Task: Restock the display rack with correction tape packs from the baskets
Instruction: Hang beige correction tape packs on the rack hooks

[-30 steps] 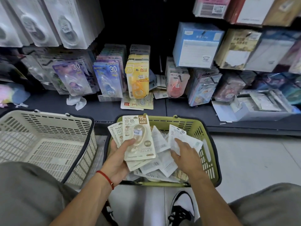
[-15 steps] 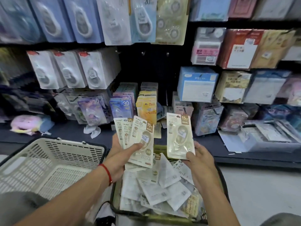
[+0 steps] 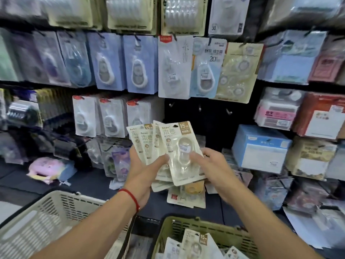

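Before display rack (image 3: 186,68), left hand (image 3: 141,165) grips fanned packs (image 3: 147,143) upright, right hand (image 3: 211,165) pinches front pack (image 3: 182,152), w/ tops up.

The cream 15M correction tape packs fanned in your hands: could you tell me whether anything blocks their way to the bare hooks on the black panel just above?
Nothing visible does. The cream 15M correction tape packs, gripped by the left hand and touched by the right hand, sit just below the bare metal hooks, with only open black panel between.
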The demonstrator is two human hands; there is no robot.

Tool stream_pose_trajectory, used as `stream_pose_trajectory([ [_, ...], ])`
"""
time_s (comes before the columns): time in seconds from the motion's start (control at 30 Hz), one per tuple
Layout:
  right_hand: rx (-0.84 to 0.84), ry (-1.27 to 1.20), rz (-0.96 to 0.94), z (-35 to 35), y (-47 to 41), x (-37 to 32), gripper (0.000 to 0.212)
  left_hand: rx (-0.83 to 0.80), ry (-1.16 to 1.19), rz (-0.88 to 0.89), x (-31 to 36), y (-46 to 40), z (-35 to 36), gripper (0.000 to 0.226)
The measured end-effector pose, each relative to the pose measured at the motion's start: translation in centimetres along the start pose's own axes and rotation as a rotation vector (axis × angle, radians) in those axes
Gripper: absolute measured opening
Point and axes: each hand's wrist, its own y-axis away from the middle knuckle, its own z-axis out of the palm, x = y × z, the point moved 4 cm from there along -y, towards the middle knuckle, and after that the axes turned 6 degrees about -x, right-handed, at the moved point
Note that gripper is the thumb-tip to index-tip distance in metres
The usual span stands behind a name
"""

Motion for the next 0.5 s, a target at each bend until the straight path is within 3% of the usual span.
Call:
stream_pose_trajectory([
  [0.13,0.077,0.077,-0.137,1.3,-4.0,-1.6,0.018,0.149,-0.093,0.168,1.2,-1.5,-3.1,0.076],
  [0.37,0.144,0.051,-0.118,3.1,-7.4,-1.6,0.039,0.282,-0.100,0.250,1.1,-2.0,-5.4,0.076],
  [0.5,0.174,0.040,-0.170,3.4,-7.8,-1.5,0.019,0.310,-0.110,0.263,1.3,-1.8,-5.7,0.079],
])
